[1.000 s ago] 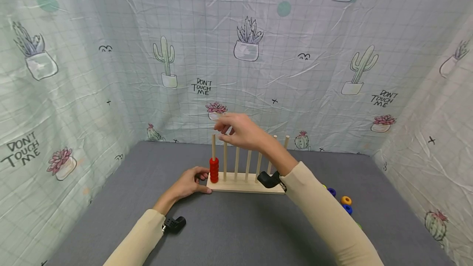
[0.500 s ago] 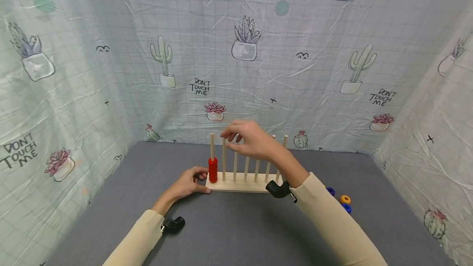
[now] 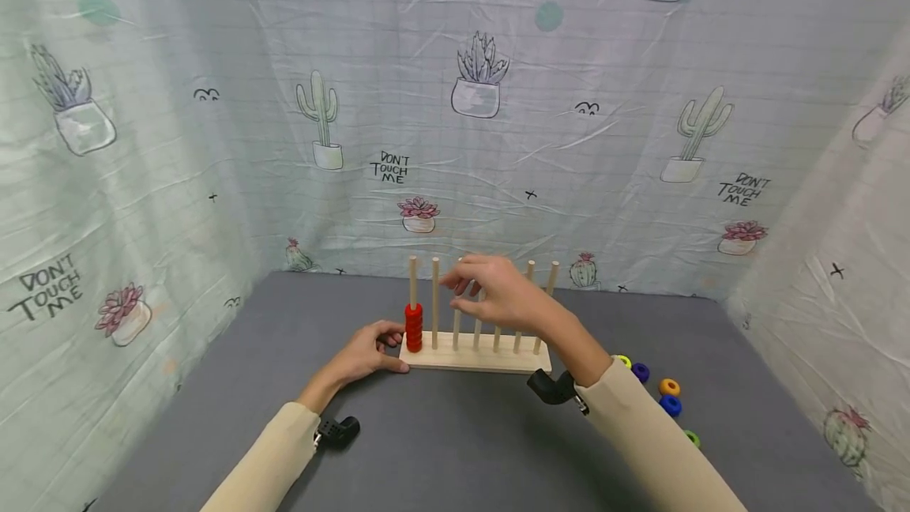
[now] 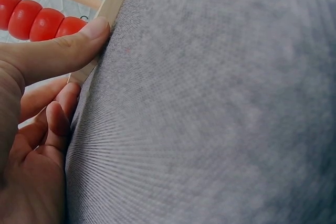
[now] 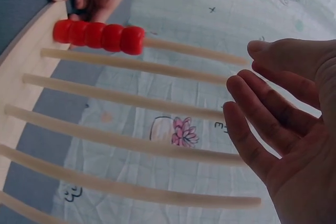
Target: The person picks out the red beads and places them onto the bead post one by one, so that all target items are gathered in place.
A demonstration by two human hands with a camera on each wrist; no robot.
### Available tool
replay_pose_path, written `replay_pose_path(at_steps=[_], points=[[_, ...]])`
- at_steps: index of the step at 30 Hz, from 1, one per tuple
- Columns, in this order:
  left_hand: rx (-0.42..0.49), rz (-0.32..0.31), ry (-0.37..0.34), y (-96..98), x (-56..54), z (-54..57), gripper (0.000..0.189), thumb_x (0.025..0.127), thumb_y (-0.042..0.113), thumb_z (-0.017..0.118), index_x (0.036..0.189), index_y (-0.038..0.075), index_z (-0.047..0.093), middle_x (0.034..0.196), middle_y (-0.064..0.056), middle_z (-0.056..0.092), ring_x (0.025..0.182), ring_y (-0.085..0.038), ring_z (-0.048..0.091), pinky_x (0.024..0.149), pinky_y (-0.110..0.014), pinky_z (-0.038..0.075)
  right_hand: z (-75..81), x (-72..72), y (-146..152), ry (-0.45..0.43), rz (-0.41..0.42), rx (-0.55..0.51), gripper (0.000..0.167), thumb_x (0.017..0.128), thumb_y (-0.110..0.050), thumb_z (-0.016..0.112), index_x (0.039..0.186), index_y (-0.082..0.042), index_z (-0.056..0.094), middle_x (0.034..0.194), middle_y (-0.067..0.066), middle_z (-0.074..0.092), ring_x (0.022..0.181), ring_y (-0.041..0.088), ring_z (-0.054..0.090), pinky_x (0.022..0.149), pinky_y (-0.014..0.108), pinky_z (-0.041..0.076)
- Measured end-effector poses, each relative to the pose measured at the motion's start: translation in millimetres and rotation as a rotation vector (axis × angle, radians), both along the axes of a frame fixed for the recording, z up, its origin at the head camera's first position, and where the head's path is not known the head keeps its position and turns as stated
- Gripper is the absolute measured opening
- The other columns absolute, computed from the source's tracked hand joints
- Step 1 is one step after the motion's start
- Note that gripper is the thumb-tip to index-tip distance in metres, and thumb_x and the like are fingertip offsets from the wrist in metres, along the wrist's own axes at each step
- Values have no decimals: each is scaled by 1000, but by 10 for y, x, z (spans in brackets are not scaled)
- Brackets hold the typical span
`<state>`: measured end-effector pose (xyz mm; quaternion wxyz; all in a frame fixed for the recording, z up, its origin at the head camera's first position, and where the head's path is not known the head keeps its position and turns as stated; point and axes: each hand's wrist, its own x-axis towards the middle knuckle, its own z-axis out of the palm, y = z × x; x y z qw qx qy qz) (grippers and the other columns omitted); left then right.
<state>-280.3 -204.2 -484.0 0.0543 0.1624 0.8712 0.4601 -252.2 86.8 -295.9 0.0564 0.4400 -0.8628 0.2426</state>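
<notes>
A wooden peg rack (image 3: 462, 359) stands on the grey cloth, with a row of upright pegs. Several red beads (image 3: 414, 328) are stacked on its leftmost peg, whose upper part is bare. My left hand (image 3: 366, 352) grips the rack's left end. In the left wrist view the thumb (image 4: 84, 43) lies on the front edge, with the other fingers curled at the end of the base. My right hand (image 3: 498, 291) hovers by the upper parts of the middle pegs, fingers loosely bent and holding nothing. The right wrist view shows its fingertips (image 5: 236, 85) close to the peg tops.
Loose beads lie on the cloth at the right, partly behind the right sleeve: an orange bead (image 3: 669, 388), a blue bead (image 3: 671, 405), a dark blue bead (image 3: 641, 372), a yellow bead (image 3: 624, 360) and a green bead (image 3: 693, 438). A cactus-print curtain (image 3: 540, 141) hangs behind.
My right hand has moved down and to the right, away from the top of the leftmost peg. The left hand and the red beads have stayed in place.
</notes>
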Motion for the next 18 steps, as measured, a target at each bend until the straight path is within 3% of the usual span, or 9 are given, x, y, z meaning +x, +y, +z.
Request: replay_pose_path(at_steps=[12, 18], points=[[-1, 7, 2, 7, -13, -16, 74, 72, 18, 94, 136, -2, 62, 114, -11, 65, 101, -20, 56, 79, -23, 44, -194, 90, 164, -30, -9, 15, 26, 95, -11, 73, 121, -8, 72, 117, 5, 73, 100, 21, 71, 82, 25, 57], [-7, 9, -4, 9, -12, -7, 74, 72, 19, 94, 136, -1, 63, 114, -9, 65, 100, -19, 56, 80, -23, 44, -301, 124, 246, -56, -27, 19, 26, 96, -11, 72, 122, -9, 73, 116, 4, 72, 99, 19, 71, 80, 28, 58]])
